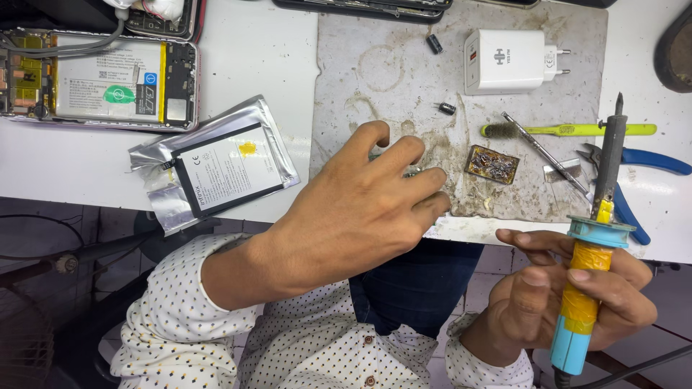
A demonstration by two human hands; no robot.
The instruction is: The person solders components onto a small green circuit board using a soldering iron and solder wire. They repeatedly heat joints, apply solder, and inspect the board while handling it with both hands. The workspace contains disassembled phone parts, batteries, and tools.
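Note:
My left hand (360,209) lies palm down on the stained grey work mat (389,72), its fingers curled over a small metal part (412,172) that is mostly hidden under them. My right hand (569,295) is off the table's front edge, gripping a soldering iron (591,245) with a blue and yellow-taped handle, tip pointing up and away. A small tin of used solder flux (491,164) sits on the mat just right of my left fingers.
A white charger plug (508,61), two small black capacitors (434,44), a yellow toothbrush (569,130), tweezers (544,153) and blue-handled pliers (634,180) lie to the right. Left are a phone battery on a silver pouch (223,167) and an opened phone (101,79).

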